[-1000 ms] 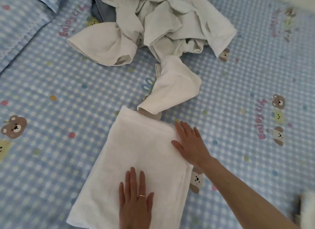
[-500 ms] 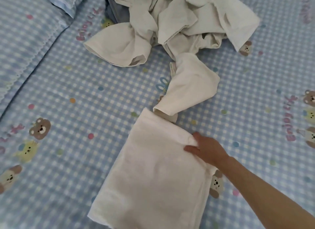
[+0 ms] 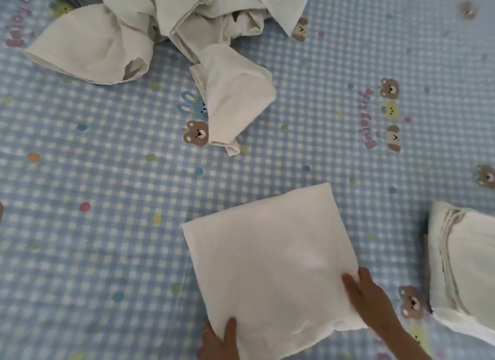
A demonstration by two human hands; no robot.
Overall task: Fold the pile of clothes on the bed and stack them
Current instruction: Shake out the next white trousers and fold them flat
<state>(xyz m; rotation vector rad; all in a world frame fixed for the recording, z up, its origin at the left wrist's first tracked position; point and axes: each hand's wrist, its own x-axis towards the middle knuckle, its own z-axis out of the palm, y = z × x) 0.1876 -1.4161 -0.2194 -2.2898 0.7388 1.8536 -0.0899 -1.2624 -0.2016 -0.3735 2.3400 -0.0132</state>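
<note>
The bed sheet (image 3: 107, 198) lies bare along its left side. The far edge is blocked by the clothes pile (image 3: 166, 24); the near right corner by the folded stack (image 3: 466, 274).

The bedsheet (image 3: 294, 158) bears pink lettering (apparently "Enjoy Life", upside down).

Both hands are on the folded white cloth (image 3: 270, 255) on the bed (image 3: 93, 225): the left hand (image 3: 218, 342) grips its near corner, thumb on top, while the right hand (image 3: 371, 304) grips the right edge. A folded stack (image 3: 466, 268) sits just right; the unfolded pile (image 3: 171, 27) lies beyond.
</note>
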